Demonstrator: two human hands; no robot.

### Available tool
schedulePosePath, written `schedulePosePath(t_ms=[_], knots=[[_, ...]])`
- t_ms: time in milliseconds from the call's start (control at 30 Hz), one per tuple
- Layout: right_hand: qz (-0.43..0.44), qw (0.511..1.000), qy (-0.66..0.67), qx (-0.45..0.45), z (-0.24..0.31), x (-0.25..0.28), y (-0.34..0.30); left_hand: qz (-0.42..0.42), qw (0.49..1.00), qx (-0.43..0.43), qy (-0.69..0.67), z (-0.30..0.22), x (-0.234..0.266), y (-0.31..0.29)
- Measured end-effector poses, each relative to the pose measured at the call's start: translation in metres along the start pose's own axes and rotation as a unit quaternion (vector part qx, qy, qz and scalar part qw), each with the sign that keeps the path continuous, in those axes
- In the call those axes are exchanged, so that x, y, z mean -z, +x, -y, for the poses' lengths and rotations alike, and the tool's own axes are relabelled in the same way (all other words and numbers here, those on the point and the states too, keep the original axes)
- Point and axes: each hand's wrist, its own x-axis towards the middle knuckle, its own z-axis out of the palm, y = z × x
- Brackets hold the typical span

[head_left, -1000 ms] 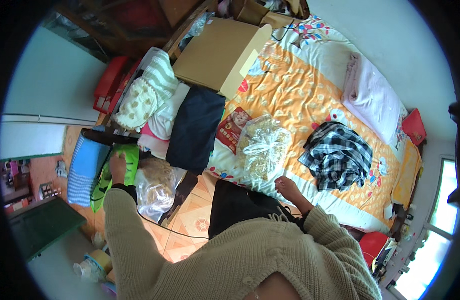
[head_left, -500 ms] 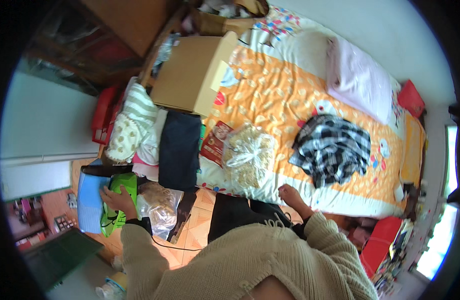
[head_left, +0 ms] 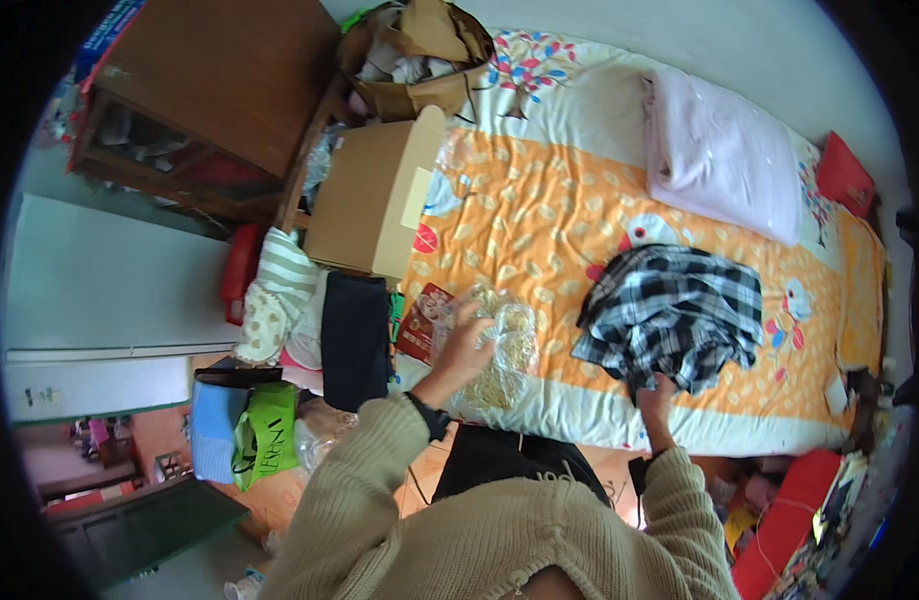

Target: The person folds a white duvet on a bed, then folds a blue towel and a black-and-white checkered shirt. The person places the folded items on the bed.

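Note:
A crumpled black-and-white plaid shirt (head_left: 679,300) lies on the bed. At its near edge is my right hand (head_left: 657,395), its fingers closed on the cloth. Farther left, a clear plastic bag of straw-coloured dried material (head_left: 504,375) rests close to the bed's front edge. Over the left part of this bag hovers my left hand (head_left: 461,355), fingers curved and apart; whether they touch the plastic is hard to tell. Partly behind that hand lies a flat red packet (head_left: 426,318).
Left of the packet are folded dark cloth (head_left: 354,335) and a cardboard box (head_left: 359,200). A green bag (head_left: 267,430) stands on the floor at left. A folded pale pink blanket (head_left: 719,160) lies on the far side of the bed (head_left: 539,200).
My left hand has left the green bag and moved right, to above the plastic bag. My right hand has moved right onto the plaid shirt's near edge. The view has shifted slightly.

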Motion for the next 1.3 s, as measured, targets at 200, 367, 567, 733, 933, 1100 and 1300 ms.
schedulePosePath(t_ms=[200, 367, 567, 733, 933, 1100, 1300], knots=[[-0.147, 0.92, -0.055, -0.36, -0.012, 0.061, 0.064, 0.112, 0.981, 0.127, -0.094, -0.03, -0.042, 0.038], [-0.229, 0.907, 0.11, -0.335, -0.122, 0.043, 0.108, 0.145, 0.941, 0.212, -0.22, -0.015, -0.119, 0.067], [-0.193, 0.88, 0.271, -0.338, -0.099, 0.014, 0.1, 0.201, 0.928, 0.279, -0.143, -0.065, -0.171, 0.107], [-0.075, 0.731, 0.586, -0.34, -0.042, 0.029, 0.085, 0.121, 0.945, 0.292, -0.087, -0.017, -0.224, 0.115], [-0.033, 0.805, 0.484, -0.342, -0.068, 0.052, 0.07, 0.167, 0.832, 0.497, -0.185, -0.065, -0.235, 0.134], [-0.101, 0.965, 0.057, -0.234, -0.049, 0.073, 0.074, 0.089, 0.895, 0.328, -0.288, -0.103, -0.184, 0.134], [-0.088, 0.982, 0.077, 0.146, 0.091, 0.12, 0.09, 0.179, 0.945, 0.18, -0.208, -0.183, -0.093, 0.122]])
